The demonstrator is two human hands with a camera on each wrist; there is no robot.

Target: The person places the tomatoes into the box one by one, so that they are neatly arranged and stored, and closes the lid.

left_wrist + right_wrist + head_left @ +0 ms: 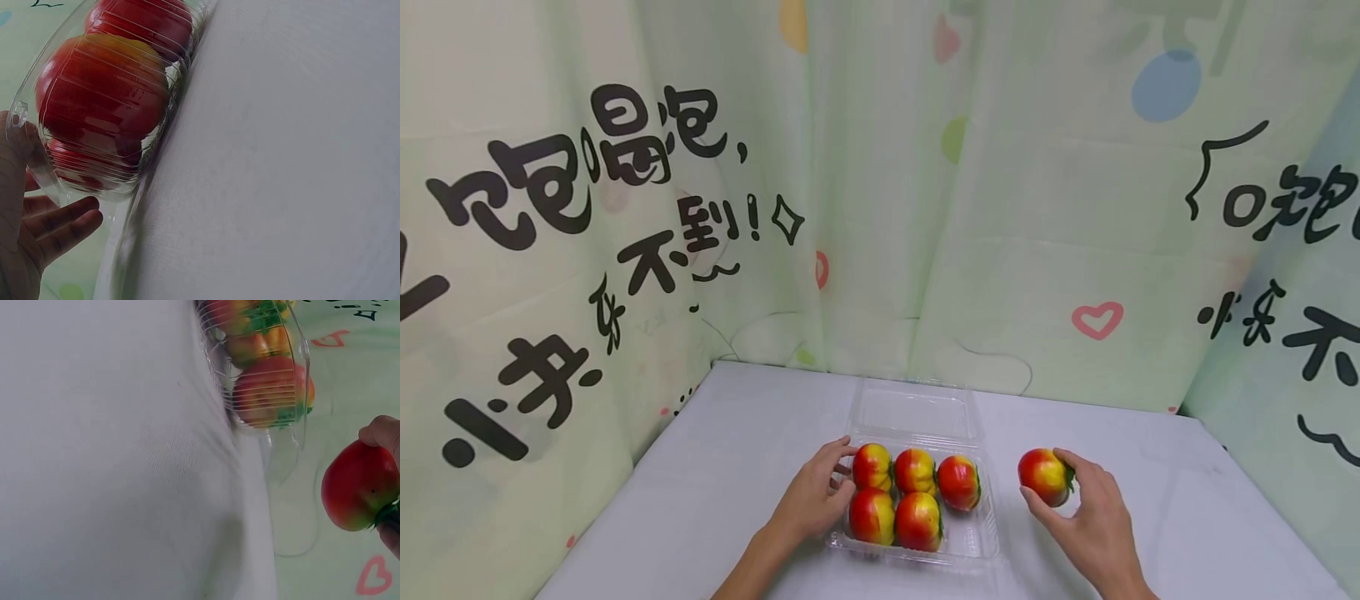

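Observation:
A clear plastic clamshell box (970, 533) lies on the table with several red-and-yellow fruits, tomato- or persimmon-like with green leafy tops. Three make its back row, including a fruit (958, 482) at the right; two stand in front, at the left and middle. My left hand (811, 492) is at the box's left side, fingertips touching its edge. In the left wrist view its fingers (69, 228) spread loosely beside the wall. Right of the box, my right hand (1093, 517) pinches another such fruit (1042, 475) between thumb and fingers. In the right wrist view this fruit (357, 487) appears raised, its leafy end toward the palm.
The box's transparent lid (913, 412) lies folded back behind it. A white table (760, 442) extends around the box. Pale green curtains (880, 208) with dark lettering and coloured shapes hang behind the table and along both sides.

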